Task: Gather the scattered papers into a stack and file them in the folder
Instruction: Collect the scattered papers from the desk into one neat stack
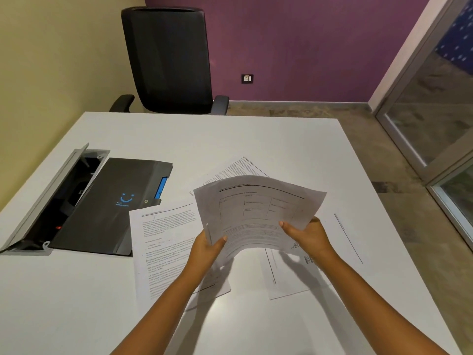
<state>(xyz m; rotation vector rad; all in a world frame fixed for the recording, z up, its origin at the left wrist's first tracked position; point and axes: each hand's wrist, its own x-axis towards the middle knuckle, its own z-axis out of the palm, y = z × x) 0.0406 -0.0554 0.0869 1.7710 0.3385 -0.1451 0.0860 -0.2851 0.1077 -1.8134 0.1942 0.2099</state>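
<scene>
Black chair (169,60), purple wall (294,47)

Black folder (107,203) with blue smiley, white table (230,139), purple wall (294,47)

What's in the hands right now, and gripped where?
A small sheaf of papers, lifted off the table. Left hand pinches its lower left corner; right hand grips the lower right edge.
</scene>
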